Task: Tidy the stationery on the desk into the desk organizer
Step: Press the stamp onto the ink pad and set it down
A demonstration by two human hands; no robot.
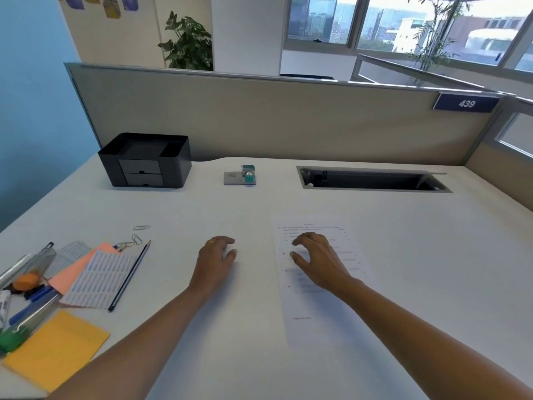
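Observation:
A black desk organizer (173,166) with two small drawers stands at the back left of the white desk (403,255). Stationery lies at the left front: a pencil (129,275), paper clips (138,235), label sheets (98,278), a pink pad (72,272), a yellow pad (54,350) and several pens and markers (26,295). A printed paper sheet (317,310) lies right of centre. My left hand (216,255) rests palm down on the bare desk, fingers curled, holding nothing. My right hand (314,255) hovers over the sheet with fingers spread.
A small grey and teal stapler-like item (240,177) sits at the back centre. A cable slot (372,180) is cut into the desk at the back right. A beige partition (288,119) closes the far edge.

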